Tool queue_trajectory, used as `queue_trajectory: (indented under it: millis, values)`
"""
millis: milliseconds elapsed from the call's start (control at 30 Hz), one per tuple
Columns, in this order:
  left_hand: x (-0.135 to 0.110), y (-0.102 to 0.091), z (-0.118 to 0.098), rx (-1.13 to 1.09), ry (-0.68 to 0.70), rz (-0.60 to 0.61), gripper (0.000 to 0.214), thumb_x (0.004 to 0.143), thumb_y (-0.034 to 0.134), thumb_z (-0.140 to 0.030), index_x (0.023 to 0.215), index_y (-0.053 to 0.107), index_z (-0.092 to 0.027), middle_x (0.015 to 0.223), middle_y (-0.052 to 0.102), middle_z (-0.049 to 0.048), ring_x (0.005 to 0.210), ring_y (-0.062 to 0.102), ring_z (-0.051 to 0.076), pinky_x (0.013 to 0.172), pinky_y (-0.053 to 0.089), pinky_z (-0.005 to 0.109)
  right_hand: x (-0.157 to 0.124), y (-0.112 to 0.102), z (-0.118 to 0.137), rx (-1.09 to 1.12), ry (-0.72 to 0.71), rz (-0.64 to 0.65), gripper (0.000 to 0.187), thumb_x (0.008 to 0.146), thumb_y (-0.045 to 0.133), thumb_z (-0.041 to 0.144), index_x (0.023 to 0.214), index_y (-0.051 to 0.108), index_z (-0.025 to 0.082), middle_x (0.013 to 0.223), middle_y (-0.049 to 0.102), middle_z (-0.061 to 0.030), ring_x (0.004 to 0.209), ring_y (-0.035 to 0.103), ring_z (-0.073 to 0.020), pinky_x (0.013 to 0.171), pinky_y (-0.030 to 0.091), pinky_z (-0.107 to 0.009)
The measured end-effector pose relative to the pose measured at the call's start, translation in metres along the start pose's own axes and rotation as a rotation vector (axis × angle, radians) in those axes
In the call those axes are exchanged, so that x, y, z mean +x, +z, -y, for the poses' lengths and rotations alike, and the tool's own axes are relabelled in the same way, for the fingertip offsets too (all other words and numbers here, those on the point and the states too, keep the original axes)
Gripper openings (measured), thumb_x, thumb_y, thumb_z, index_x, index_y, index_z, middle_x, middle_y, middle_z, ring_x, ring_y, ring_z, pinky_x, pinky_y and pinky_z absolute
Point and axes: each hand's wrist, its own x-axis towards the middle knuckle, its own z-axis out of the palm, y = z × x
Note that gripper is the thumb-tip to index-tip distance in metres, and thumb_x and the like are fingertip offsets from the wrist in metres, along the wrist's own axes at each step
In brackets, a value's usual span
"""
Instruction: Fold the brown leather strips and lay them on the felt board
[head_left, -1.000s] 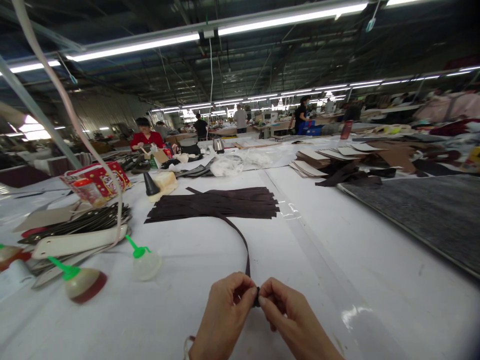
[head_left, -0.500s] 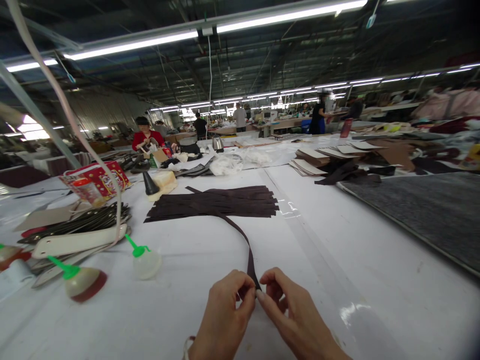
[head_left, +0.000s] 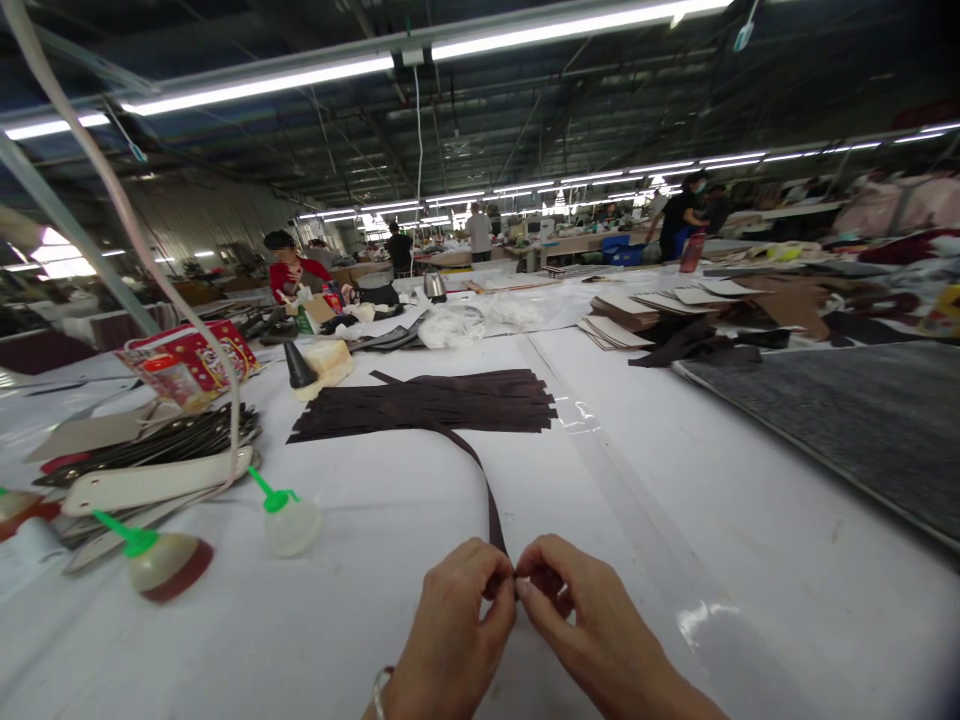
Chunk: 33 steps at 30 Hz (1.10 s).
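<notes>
Fingers (head_left: 491,560) of the left hand (head_left: 454,625) are drawn together, thumb to index, pinching the near end of a dark strip (head_left: 493,515). The right hand (head_left: 600,620) meets it there — its thumb and index tips nearly closed on the same end, its other fingers curled beneath. A pale band (head_left: 381,690) circles the left wrist. From the pinch the strip curves away across the white tabletop (head_left: 360,630) to a flat bundle of dark strips (head_left: 427,405), lying crosswise ahead of the hands.

Left of the hands stand two squeeze bottles with green spouts: a clear bottle (head_left: 291,525) and, farther left, a bottle with dark red liquid (head_left: 169,568). Just beyond the bundle's left end, a black cone (head_left: 299,366) sits beside a yellowish block (head_left: 328,360). Well to the right lies a grey mat (head_left: 840,420); farther off — past the clutter — a person in red (head_left: 296,275) is bent over something too small to make out.
</notes>
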Motion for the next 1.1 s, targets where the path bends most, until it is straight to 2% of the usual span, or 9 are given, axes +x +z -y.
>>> queue_trajectory:
  millis: [133, 300, 433, 600, 700, 800, 933, 1033, 1100]
  values:
    - [0.000, -0.002, -0.001, -0.032, -0.023, 0.007, 0.017, 0.084, 0.047, -0.013, 0.072, 0.057, -0.019, 0.075, 0.060, 0.0010, 0.069, 0.053, 0.014, 0.065, 0.038, 0.025, 0.003, -0.003, 0.000, -0.026, -0.025, 0.008, 0.012, 0.085, 0.047, 0.022, 0.082, 0.058, 0.022, 0.072, 0.060, 0.0013, 0.065, 0.055, -0.0147, 0.059, 0.042, -0.027]
    - [0.003, -0.007, 0.000, -0.222, -0.196, 0.002, 0.017, 0.086, 0.049, -0.023, 0.072, 0.058, -0.019, 0.069, 0.060, -0.0006, 0.065, 0.051, 0.014, 0.060, 0.038, 0.024, -0.003, -0.004, -0.003, -0.062, -0.160, -0.018, 0.018, 0.084, 0.046, 0.015, 0.097, 0.055, 0.023, 0.088, 0.060, 0.0003, 0.071, 0.057, -0.0134, 0.066, 0.046, -0.027]
    - [0.008, -0.005, 0.008, -0.372, -0.280, -0.011, 0.016, 0.082, 0.052, -0.027, 0.070, 0.056, -0.018, 0.066, 0.058, -0.0015, 0.065, 0.051, 0.014, 0.059, 0.038, 0.024, -0.010, 0.005, -0.005, -0.190, -0.277, -0.069, 0.019, 0.081, 0.052, 0.016, 0.098, 0.048, 0.023, 0.091, 0.056, -0.0008, 0.075, 0.057, -0.0157, 0.065, 0.046, -0.029]
    - [0.010, -0.001, 0.008, -0.447, -0.321, -0.034, 0.015, 0.079, 0.053, -0.028, 0.069, 0.056, -0.017, 0.066, 0.058, -0.0012, 0.065, 0.051, 0.014, 0.062, 0.040, 0.025, -0.004, 0.027, -0.006, -0.355, -0.408, -0.238, 0.027, 0.074, 0.060, 0.018, 0.093, 0.042, 0.022, 0.086, 0.052, -0.0026, 0.075, 0.056, -0.0222, 0.059, 0.047, -0.032]
    - [0.011, -0.002, 0.003, -0.444, -0.321, -0.049, 0.017, 0.079, 0.053, -0.030, 0.069, 0.057, -0.017, 0.068, 0.059, -0.0006, 0.067, 0.053, 0.015, 0.063, 0.042, 0.025, 0.002, 0.035, -0.006, -0.393, -0.405, -0.350, 0.018, 0.080, 0.052, 0.018, 0.093, 0.041, 0.022, 0.085, 0.051, -0.0041, 0.073, 0.055, -0.0233, 0.056, 0.046, -0.033]
    - [0.012, -0.003, 0.001, -0.424, -0.321, -0.060, 0.016, 0.078, 0.053, -0.029, 0.068, 0.058, -0.017, 0.068, 0.060, -0.0005, 0.069, 0.054, 0.015, 0.063, 0.042, 0.024, 0.004, 0.036, -0.006, -0.347, -0.404, -0.319, 0.010, 0.086, 0.041, 0.014, 0.093, 0.041, 0.022, 0.085, 0.052, -0.0044, 0.073, 0.057, -0.0221, 0.055, 0.046, -0.031]
    - [0.012, -0.005, 0.004, -0.390, -0.306, -0.053, 0.018, 0.079, 0.052, -0.030, 0.070, 0.061, -0.017, 0.071, 0.064, 0.0010, 0.071, 0.058, 0.017, 0.067, 0.046, 0.026, 0.002, 0.031, -0.011, -0.240, -0.394, -0.199, 0.017, 0.092, 0.034, 0.012, 0.101, 0.045, 0.022, 0.090, 0.057, -0.0044, 0.077, 0.059, -0.0185, 0.063, 0.049, -0.029]
    - [0.011, -0.005, 0.006, -0.351, -0.289, -0.043, 0.020, 0.081, 0.052, -0.032, 0.072, 0.062, -0.018, 0.073, 0.066, 0.0014, 0.072, 0.060, 0.018, 0.068, 0.046, 0.027, 0.002, 0.029, -0.014, -0.285, -0.396, -0.232, 0.028, 0.093, 0.034, 0.013, 0.118, 0.044, 0.021, 0.099, 0.061, -0.0069, 0.082, 0.061, -0.0201, 0.069, 0.051, -0.032]
    - [0.010, -0.004, 0.005, -0.303, -0.270, -0.053, 0.020, 0.082, 0.051, -0.032, 0.072, 0.062, -0.018, 0.073, 0.066, 0.0011, 0.072, 0.061, 0.018, 0.068, 0.046, 0.028, 0.003, 0.028, -0.013, -0.326, -0.385, -0.229, 0.027, 0.094, 0.034, 0.014, 0.117, 0.047, 0.021, 0.098, 0.062, -0.0073, 0.083, 0.061, -0.0215, 0.070, 0.051, -0.034]
